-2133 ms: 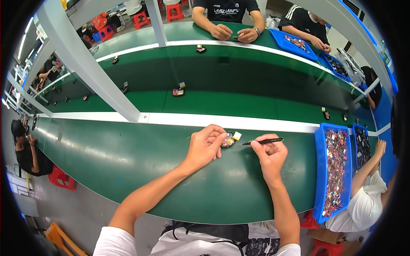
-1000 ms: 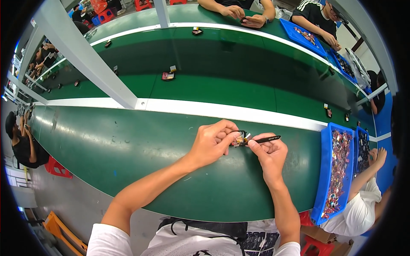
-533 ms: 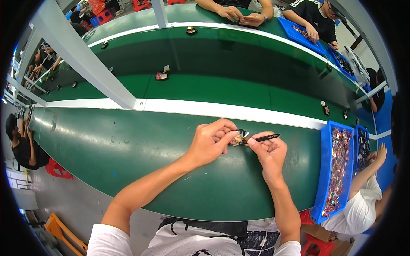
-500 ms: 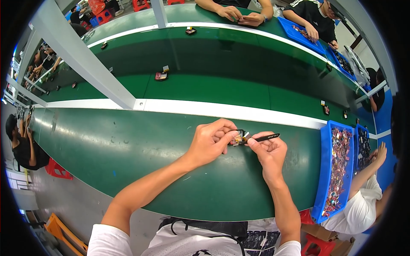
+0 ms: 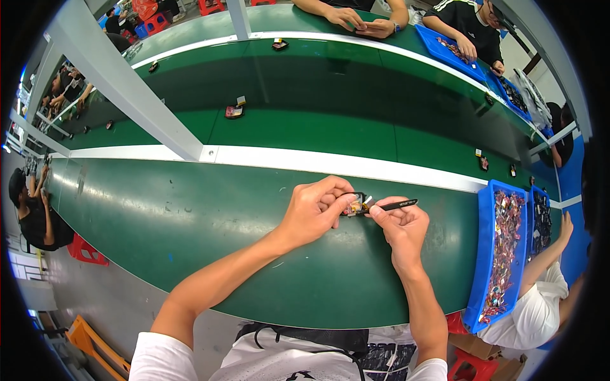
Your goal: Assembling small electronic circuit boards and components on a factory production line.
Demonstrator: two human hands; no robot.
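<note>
Above the green tabletop (image 5: pixel 254 260), my left hand (image 5: pixel 309 211) pinches a small black-rimmed device housing (image 5: pixel 358 197) with reddish and yellow parts inside. My fingers cover its left side. Closed around black tweezers (image 5: pixel 400 204), my right hand (image 5: pixel 404 233) rests close to the right side of the housing. A small pale tab (image 5: pixel 370 201) stands up there beside the tweezers' tip end; whether the tips grip it I cannot tell.
Right of me stand a blue bin of small reddish parts (image 5: pixel 484 254) and a blue bin of black parts (image 5: pixel 541 219). Beyond a white rail (image 5: pixel 349 169), a green conveyor belt (image 5: pixel 305 130) carries spaced device units (image 5: pixel 234 112). A grey post (image 5: pixel 127 82) rises at left. Other people sit around.
The units on the belt have shifted slightly left. My hands, the housing and the tweezers stay almost in place. At the far right, the neighbouring person's forearm has moved slightly.
</note>
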